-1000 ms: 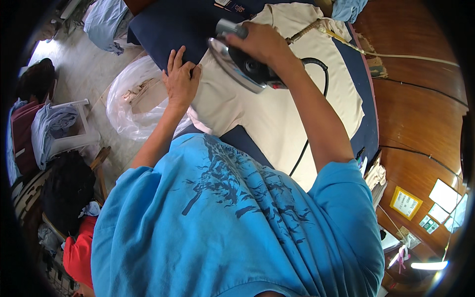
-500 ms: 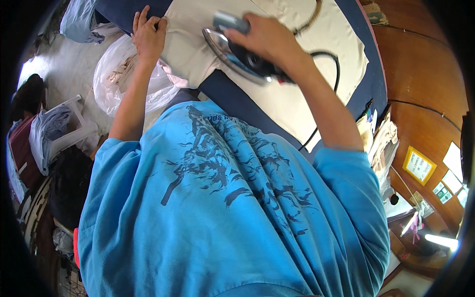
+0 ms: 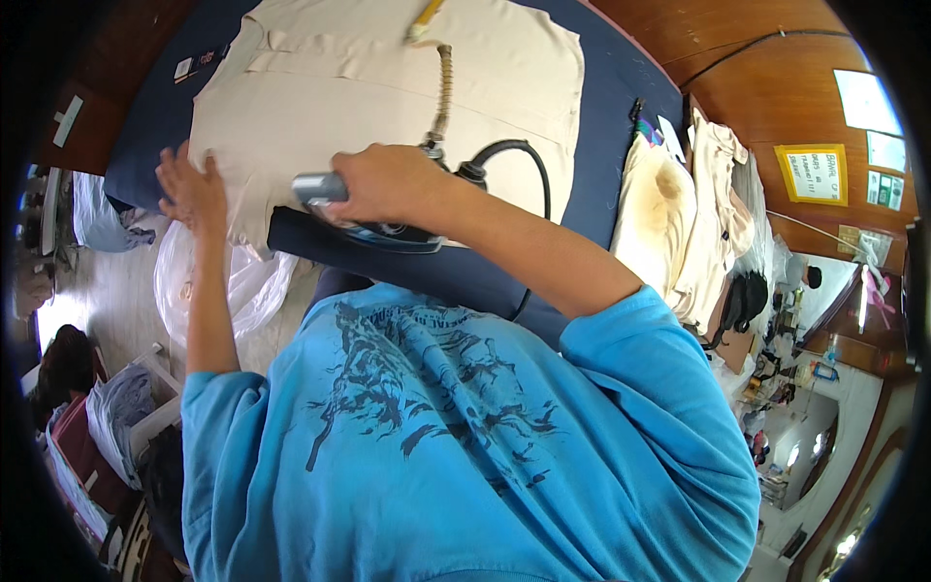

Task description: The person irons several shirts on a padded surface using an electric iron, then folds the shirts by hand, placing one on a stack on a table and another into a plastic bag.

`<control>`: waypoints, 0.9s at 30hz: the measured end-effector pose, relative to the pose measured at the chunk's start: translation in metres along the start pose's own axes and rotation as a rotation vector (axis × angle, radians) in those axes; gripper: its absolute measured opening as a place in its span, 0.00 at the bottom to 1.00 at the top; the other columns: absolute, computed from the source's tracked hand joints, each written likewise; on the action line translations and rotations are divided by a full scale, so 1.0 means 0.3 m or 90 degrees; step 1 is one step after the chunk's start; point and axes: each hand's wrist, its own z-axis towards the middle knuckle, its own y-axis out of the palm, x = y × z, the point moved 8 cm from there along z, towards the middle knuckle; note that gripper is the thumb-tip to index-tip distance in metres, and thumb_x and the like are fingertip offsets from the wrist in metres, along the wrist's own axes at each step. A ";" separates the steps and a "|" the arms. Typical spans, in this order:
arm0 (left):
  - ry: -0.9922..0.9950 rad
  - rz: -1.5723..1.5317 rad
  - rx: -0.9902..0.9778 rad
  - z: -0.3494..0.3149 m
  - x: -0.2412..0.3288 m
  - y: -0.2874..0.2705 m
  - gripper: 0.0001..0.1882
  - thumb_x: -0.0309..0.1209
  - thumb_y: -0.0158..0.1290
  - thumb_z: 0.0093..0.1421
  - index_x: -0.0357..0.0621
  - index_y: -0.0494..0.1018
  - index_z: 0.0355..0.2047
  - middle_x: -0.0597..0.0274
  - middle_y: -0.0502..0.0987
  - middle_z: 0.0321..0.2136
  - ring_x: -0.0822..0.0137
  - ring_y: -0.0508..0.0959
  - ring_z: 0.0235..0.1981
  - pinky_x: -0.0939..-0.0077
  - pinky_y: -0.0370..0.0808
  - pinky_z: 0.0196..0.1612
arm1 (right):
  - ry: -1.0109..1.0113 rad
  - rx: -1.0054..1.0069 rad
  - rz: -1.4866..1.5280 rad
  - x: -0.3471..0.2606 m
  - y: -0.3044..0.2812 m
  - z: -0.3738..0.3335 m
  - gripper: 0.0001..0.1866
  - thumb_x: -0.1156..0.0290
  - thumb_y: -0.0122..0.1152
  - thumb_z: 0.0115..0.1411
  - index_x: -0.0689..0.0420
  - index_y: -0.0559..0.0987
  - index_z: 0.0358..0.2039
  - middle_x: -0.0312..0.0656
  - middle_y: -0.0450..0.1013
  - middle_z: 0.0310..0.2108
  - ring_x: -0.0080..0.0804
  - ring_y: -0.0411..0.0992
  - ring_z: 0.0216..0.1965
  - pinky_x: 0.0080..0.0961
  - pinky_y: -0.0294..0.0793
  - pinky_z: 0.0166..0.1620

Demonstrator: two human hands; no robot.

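Note:
A cream garment [image 3: 330, 116] lies spread over a dark blue padded table [image 3: 606, 107]. My right hand [image 3: 383, 186] is closed around the grey handle of a steam iron [image 3: 393, 238]. The iron stands at the garment's near side, by the table's front edge, and my hand and forearm hide part of it. A coiled hose and a black cord run from its back. At the garment's left edge is my left hand [image 3: 194, 192], its fingers spread and apart; the fingertips are by the cloth, and I cannot tell whether they press on it.
A clear plastic bag [image 3: 179, 286] stands on the floor below the table's left front. Cream garments [image 3: 655, 199] hang or lie along the right side, beside a wooden wall [image 3: 718, 44]. Folded blue clothes [image 3: 121, 412] rest near a white chair at lower left.
The view has shifted, showing more of the garment's far side. My right hand has brought the iron to the garment's near edge. My left hand's fingers have spread beside the cloth.

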 end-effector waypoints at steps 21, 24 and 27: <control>0.378 0.018 -0.489 -0.310 0.279 0.051 0.36 0.50 0.47 0.55 0.51 0.53 0.61 0.54 0.47 0.63 0.51 0.45 0.64 0.40 0.43 0.58 | 0.363 0.286 -0.066 1.123 -0.558 -0.085 0.38 0.37 0.51 0.50 0.66 0.76 0.39 0.60 0.73 0.35 0.53 0.72 0.41 0.36 0.69 0.45; 0.364 0.031 -0.524 -0.313 0.247 0.065 0.37 0.50 0.47 0.54 0.52 0.53 0.61 0.55 0.47 0.63 0.52 0.45 0.64 0.42 0.41 0.59 | 0.334 0.315 -0.111 1.216 -0.610 0.046 0.37 0.37 0.53 0.50 0.62 0.76 0.42 0.58 0.74 0.34 0.51 0.73 0.40 0.33 0.70 0.45; 0.360 0.045 -0.527 -0.322 0.252 0.090 0.38 0.50 0.49 0.52 0.52 0.53 0.61 0.55 0.48 0.63 0.53 0.45 0.64 0.42 0.41 0.59 | 0.376 0.304 -0.052 1.248 -0.653 0.039 0.37 0.37 0.53 0.50 0.62 0.76 0.41 0.56 0.74 0.33 0.47 0.74 0.38 0.34 0.71 0.44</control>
